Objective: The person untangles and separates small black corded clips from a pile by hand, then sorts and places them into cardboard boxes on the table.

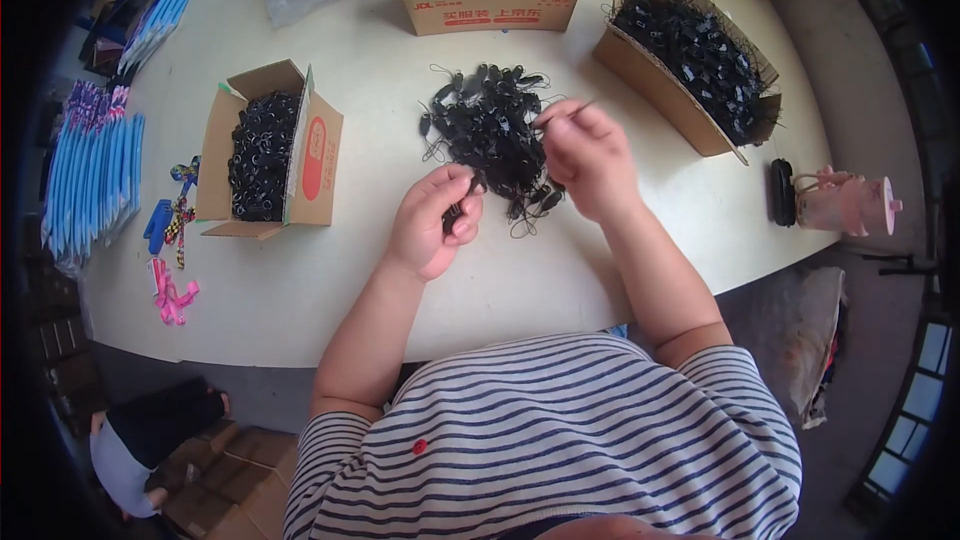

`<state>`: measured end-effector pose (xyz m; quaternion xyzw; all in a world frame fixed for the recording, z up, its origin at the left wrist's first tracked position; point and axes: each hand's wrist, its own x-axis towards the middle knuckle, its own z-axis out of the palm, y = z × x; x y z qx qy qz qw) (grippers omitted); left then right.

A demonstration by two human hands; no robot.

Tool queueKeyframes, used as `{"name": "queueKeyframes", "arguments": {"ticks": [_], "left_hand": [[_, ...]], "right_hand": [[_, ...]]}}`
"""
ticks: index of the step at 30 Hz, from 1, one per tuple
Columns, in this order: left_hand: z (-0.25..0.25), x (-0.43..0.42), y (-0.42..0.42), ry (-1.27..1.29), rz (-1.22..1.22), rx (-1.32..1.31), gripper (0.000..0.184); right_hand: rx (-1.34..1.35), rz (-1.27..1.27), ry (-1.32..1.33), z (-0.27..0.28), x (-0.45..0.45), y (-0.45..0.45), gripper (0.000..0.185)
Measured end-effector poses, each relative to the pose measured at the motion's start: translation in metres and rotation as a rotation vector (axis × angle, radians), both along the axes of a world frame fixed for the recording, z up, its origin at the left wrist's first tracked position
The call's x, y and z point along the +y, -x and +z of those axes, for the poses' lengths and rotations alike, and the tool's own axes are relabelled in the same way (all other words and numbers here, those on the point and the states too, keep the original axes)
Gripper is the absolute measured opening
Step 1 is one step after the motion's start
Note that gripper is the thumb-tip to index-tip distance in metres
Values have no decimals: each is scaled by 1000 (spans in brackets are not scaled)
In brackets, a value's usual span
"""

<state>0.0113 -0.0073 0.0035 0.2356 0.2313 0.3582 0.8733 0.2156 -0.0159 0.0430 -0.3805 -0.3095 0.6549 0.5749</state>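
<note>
A loose pile of small black plastic pieces with thin cord loops lies on the pale table in front of me. At its near left edge is my left hand, fingers curled round a small black piece; its exact kind is mostly hidden. My right hand is raised at the pile's right side, thumb and fingers pinched together. A thin dark strand, probably a cord loop, shows at its fingertips, but blur keeps me from telling what it belongs to.
On the left stands an open carton of black pieces with metal rings. An open carton of black corded pieces sits at right, another carton behind. Blue packets, ribbons and a pink cup flank them. A person bends at lower left.
</note>
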Motion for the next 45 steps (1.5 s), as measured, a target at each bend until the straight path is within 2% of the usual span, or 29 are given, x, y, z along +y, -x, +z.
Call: {"name": "queueKeyframes", "arguments": {"ticks": [2,4,11,12,14,18,19,22,24,25,28,32,37,41,44,45], "left_hand": [[-2,2,1,37,-24,-115,13],[-7,5,2,24,-77,-251,15],[-3,5,5,84,-95,-246,18],[-4,5,5,86,-92,-239,17],[-6,5,5,81,-90,-217,17],[-5,8,5,60,-92,-186,16],[-4,7,5,70,-86,-188,17],[-3,7,5,90,-78,-182,18],[-4,7,4,83,-88,-162,18],[-5,7,4,69,-98,-145,18],[-7,7,5,46,-116,-123,20],[-8,7,5,27,-124,-117,22],[-7,6,4,47,-117,-96,23],[-7,6,5,67,-156,-99,22],[-2,2,2,-9,-201,9,27],[-3,1,1,-45,-226,29,28]], "right_hand": [[363,35,-33,-3,9,-15,15],[544,73,-37,-4,13,-27,14],[690,47,13,7,16,-46,29],[684,52,19,9,16,-51,21],[470,-46,82,21,12,-59,16],[-204,-235,-2,35,0,-54,22],[-308,-219,1,27,-4,-61,21],[-904,-67,108,15,-18,-59,18],[-1445,110,175,15,-27,-51,21],[-1506,176,273,17,-29,-45,23],[-1611,140,190,1,-38,-37,22],[-1592,48,165,-4,-38,-34,19],[-1605,92,137,-3,-38,-41,19],[-1446,145,157,18,-35,-38,20],[-1213,185,-12,32,-34,-28,19],[-1222,232,-60,38,-32,-20,18]]}}
